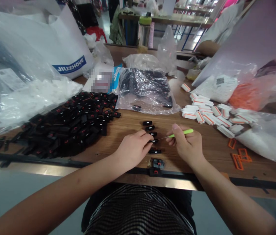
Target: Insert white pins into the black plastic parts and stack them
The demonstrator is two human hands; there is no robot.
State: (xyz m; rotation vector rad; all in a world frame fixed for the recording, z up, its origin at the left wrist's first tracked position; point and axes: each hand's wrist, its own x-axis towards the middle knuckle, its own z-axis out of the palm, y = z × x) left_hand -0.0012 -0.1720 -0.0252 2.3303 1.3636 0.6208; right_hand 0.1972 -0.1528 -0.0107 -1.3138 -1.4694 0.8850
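Observation:
A short column of small black plastic parts (150, 128), each with white dots on top, lies on the wooden table in front of me. My left hand (134, 148) has its fingertips closed on one black plastic part (155, 141) in that column. My right hand (189, 145) grips a thin pick-like tool by its lime-green handle (188, 131). The tool's fine metal shaft points left, its tip at or close to the held part; contact is hard to make out. Nearer me sit a black piece with a red-orange mark (156, 171) and a grey-black block (158, 163).
Left lies a large heap of black parts (71, 127). A clear bag of black parts (144, 88) is behind. White pieces with orange edges (207, 112) and loose orange frames (237, 161) are right. Plastic bags (272, 140) flank both sides; a lime-lidded bottle (143, 34) stands behind.

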